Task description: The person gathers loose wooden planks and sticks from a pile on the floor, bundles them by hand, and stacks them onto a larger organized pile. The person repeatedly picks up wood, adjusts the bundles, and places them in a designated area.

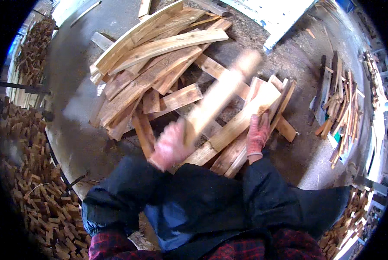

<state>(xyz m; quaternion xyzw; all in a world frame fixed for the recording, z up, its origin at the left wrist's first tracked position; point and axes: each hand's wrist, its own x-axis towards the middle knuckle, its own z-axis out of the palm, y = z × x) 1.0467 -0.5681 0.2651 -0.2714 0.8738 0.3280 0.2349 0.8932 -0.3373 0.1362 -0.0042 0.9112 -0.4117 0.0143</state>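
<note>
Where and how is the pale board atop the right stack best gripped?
Probably across its width at mid-length, coming from the right: the pale board is long, so its middle should balance, and the right hand is on that side.

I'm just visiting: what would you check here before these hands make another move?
1. Left hand grips the pale board near one end: ok.
2. Right hand touches the right-hand stack: ok.
3. Both hands wear pink gloves: ok.
4. Pale board sharp enough to inspect: not ok, it is blurred.
5. Left-hand pile neatly aligned: not ok, boards fan out and cross.
6. Board undersides free of nails: cannot tell, hidden.
</note>
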